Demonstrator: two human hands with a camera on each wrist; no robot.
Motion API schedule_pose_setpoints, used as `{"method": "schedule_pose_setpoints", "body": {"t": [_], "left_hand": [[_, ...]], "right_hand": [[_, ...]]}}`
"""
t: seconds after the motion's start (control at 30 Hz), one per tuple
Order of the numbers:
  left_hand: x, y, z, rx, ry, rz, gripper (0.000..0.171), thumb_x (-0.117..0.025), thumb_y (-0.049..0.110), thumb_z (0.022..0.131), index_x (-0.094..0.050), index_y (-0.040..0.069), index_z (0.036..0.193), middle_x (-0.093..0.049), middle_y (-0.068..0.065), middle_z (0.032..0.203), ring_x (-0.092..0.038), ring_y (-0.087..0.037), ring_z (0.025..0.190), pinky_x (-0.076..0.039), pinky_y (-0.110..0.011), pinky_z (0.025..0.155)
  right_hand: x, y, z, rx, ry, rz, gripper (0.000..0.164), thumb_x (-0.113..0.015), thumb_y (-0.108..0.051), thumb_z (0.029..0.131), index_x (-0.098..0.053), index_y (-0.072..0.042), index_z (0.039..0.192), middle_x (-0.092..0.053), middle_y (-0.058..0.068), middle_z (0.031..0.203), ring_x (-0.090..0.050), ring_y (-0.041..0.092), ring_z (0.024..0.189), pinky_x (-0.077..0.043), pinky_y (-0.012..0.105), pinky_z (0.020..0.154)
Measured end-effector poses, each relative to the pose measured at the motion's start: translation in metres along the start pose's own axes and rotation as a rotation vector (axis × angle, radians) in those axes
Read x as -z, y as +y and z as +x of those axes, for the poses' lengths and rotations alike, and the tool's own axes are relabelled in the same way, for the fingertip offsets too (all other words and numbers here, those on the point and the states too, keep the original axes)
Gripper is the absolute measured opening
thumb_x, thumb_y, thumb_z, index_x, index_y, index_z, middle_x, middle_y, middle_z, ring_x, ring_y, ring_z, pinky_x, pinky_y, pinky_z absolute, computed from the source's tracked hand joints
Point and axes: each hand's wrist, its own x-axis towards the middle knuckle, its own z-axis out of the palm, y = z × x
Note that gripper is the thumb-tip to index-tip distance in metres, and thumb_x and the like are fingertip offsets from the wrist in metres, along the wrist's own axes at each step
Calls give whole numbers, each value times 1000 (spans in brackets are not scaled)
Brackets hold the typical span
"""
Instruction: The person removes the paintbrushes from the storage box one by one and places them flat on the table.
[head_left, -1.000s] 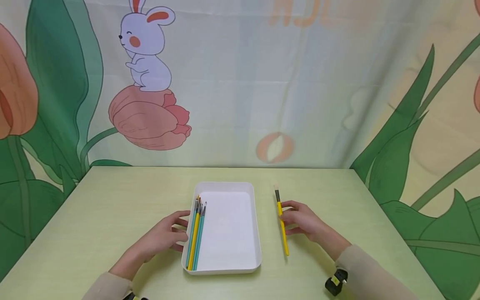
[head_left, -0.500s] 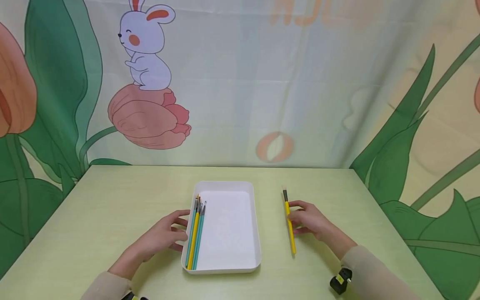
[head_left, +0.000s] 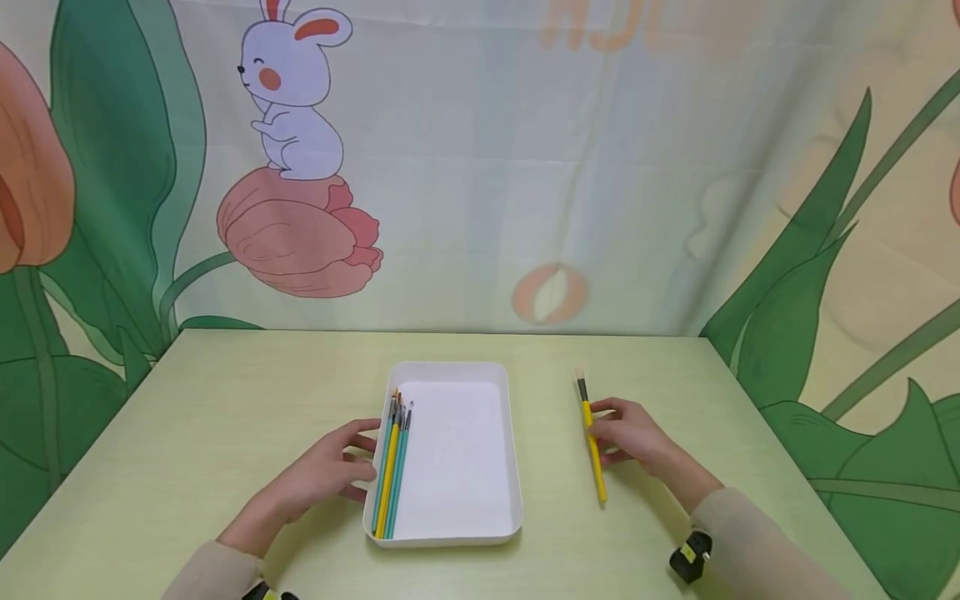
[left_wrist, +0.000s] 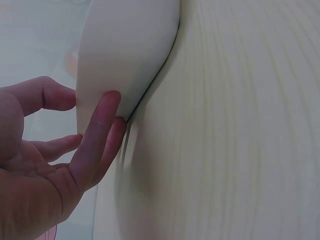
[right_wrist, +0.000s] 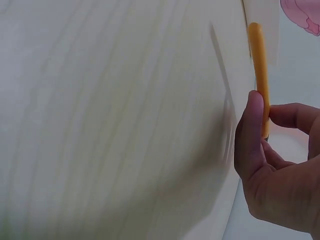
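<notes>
Between the thumb and fingers of my right hand [head_left: 628,433], a yellow paintbrush [head_left: 592,446] is pinched near the middle of its handle, bristles pointing to the back. In the right wrist view, the yellow handle [right_wrist: 258,62] is above the table with its shadow apart from it. My left hand [head_left: 322,473] touches the outer left side of a white tray [head_left: 453,540] with its fingertips. The left wrist view has those fingers [left_wrist: 102,125] against the tray's wall. Inside the tray, several paintbrushes [head_left: 392,471] with teal and yellow handles lie along the left wall.
The pale yellow-green table [head_left: 277,375] carries the tray near its middle. Behind it hangs a curtain [head_left: 465,208] printed with a rabbit, tulips and green leaves. Beige sleeves [head_left: 765,542] and small black wrist devices [head_left: 690,557] are on the person's arms.
The right hand has carried the yellow paintbrush to the right, further from the tray. The left hand, the tray and the paintbrushes in it have stayed in place.
</notes>
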Motion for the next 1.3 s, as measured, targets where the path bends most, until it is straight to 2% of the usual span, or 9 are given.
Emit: {"method": "schedule_pose_setpoints", "body": {"t": [0.43, 0.67, 1.03, 1.3], "left_hand": [[0, -2, 2, 13, 3, 11, 73, -65, -3, 88, -36, 4, 155, -46, -24, 138, -61, -33, 102, -62, -47, 76], [0, -2, 2, 13, 4, 10, 73, -65, -3, 88, -36, 3, 155, -47, -24, 137, -61, -33, 101, -62, -47, 76], [1, -4, 2, 3, 4, 2, 73, -64, -4, 88, -35, 3, 155, -46, -25, 136, -61, -33, 102, -62, -47, 76], [1, -3, 1, -3, 5, 0, 73, -64, -4, 88, -36, 3, 155, -46, -25, 136, -61, -33, 102, -62, -47, 76]], "right_hand": [[5, 5, 2, 26, 3, -124, 47, -65, -5, 94, -51, 3, 138, -64, 18, 103, -63, 25, 75, -62, 35, 64], [6, 9, 3, 40, 33, -204, 43, -65, -2, 91, -54, 3, 132, -63, 15, 96, -64, 25, 73, -62, 37, 61], [2, 4, 0, 32, 63, -348, 44, -69, -3, 90, -55, 5, 132, -64, 15, 98, -65, 23, 71, -61, 34, 59], [1, 2, -1, 45, 84, -387, 42, -69, -2, 90, -56, 6, 130, -64, 14, 96, -64, 23, 70, -61, 32, 59]]}}
